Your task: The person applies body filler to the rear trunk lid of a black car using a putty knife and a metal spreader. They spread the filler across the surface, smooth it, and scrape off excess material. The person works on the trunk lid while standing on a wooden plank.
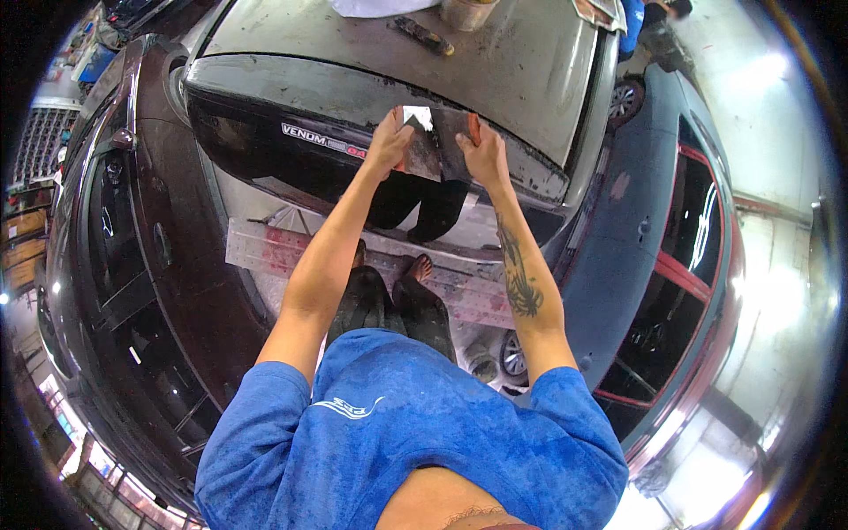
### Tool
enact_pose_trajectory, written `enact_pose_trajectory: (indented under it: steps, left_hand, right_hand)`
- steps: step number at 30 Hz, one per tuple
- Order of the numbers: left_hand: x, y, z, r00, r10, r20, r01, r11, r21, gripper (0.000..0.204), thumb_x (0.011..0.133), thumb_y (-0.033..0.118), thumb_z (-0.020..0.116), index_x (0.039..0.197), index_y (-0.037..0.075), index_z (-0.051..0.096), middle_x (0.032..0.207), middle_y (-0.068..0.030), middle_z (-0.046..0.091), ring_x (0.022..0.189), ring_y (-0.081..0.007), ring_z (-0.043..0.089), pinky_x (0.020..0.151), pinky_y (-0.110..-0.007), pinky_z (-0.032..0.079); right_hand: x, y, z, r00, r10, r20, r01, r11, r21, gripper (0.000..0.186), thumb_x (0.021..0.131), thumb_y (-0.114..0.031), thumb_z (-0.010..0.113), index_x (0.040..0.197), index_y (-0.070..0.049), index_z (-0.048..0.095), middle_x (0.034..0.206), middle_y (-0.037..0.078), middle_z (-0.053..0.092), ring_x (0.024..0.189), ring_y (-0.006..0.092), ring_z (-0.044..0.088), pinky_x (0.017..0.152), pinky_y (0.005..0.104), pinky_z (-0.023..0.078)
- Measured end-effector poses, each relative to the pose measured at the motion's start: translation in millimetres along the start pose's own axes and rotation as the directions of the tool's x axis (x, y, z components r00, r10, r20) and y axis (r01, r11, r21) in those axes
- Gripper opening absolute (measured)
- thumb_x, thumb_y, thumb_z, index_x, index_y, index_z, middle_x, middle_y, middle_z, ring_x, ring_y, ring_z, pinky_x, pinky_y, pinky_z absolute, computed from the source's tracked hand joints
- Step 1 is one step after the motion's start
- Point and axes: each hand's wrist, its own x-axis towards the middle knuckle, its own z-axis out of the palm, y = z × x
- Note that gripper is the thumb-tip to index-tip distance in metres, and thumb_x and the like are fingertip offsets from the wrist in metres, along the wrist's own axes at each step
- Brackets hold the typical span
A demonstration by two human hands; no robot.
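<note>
My left hand [389, 143] is closed around a wide putty knife with a dark flat blade [424, 160]. White putty [417, 116] sits at the top of that blade. In my right hand [485, 157] is a second putty knife, its orange handle [474, 129] showing above my fingers. The right dark blade [453, 141] meets or overlaps the left one. Both tools are held over the front edge of a vehicle's worn grey roof [503, 75], above its dark glass [238, 132], which carries a lettered sticker.
On the roof lie a dark flat tool [422, 35], a tub [466, 14] and a pale cloth [380, 7]. I stand on a stained red-and-white plank [473, 299]. A maroon car [185, 238] is close at left, a grey car [609, 256] at right. Another person [632, 25] is far right.
</note>
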Motion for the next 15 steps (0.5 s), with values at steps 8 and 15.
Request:
enact_pose_trajectory:
  steps: [8, 15]
  left_hand:
    - [-6, 12, 6, 0.965, -0.263, 0.026, 0.198, 0.654, -0.730, 0.020, 0.082, 0.008, 0.056, 0.102, 0.011, 0.054, 0.083, 0.0022, 0.052, 0.063, -0.0115, 0.051, 0.060, -0.028, 0.046]
    - [-18, 47, -7, 0.962, -0.268, 0.060, 0.208, 0.568, -0.796, 0.019, 0.085, 0.007, 0.054, 0.103, 0.012, 0.055, 0.081, -0.0010, 0.057, 0.067, -0.0150, 0.059, 0.059, -0.030, 0.050]
  right_hand:
    - [-37, -53, -7, 0.918, -0.386, -0.091, 0.377, 0.921, -0.100, 0.027, 0.093, -0.011, 0.059, 0.116, 0.002, 0.064, 0.106, 0.019, 0.067, 0.097, 0.0382, 0.064, 0.087, 0.0401, 0.050]
    - [-65, -60, -20, 0.896, -0.437, -0.084, 0.419, 0.892, -0.171, 0.027, 0.091, -0.006, 0.059, 0.116, 0.002, 0.065, 0.114, 0.018, 0.063, 0.103, 0.0372, 0.061, 0.090, 0.0411, 0.049]
